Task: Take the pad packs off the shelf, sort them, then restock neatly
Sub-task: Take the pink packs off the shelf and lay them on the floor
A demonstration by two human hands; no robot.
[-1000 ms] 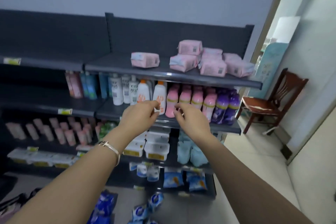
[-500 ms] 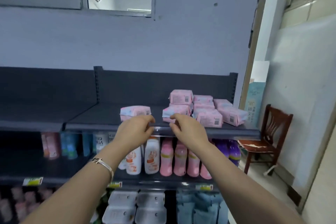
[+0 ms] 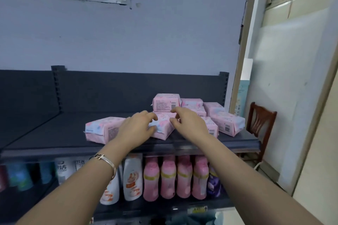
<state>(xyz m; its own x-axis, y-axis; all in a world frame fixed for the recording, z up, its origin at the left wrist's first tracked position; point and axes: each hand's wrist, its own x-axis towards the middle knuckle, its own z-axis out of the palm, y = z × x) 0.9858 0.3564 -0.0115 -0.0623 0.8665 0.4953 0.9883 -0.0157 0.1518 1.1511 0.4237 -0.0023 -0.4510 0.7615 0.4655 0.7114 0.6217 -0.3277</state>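
Pink-and-blue pad packs (image 3: 104, 129) on dark grey shelf (image 3: 54, 139); pink bottles (image 3: 168, 179)

One wide-angle head camera looks forward and slightly down, facing the top shelf (image 3: 54, 142) almost squarely and from near. Both forearms run up from the bottom edge, and the left hand (image 3: 135, 128) and right hand (image 3: 190, 124) sit mid-frame at the packs (image 3: 165, 104). A chair (image 3: 259, 124) stands at the right.
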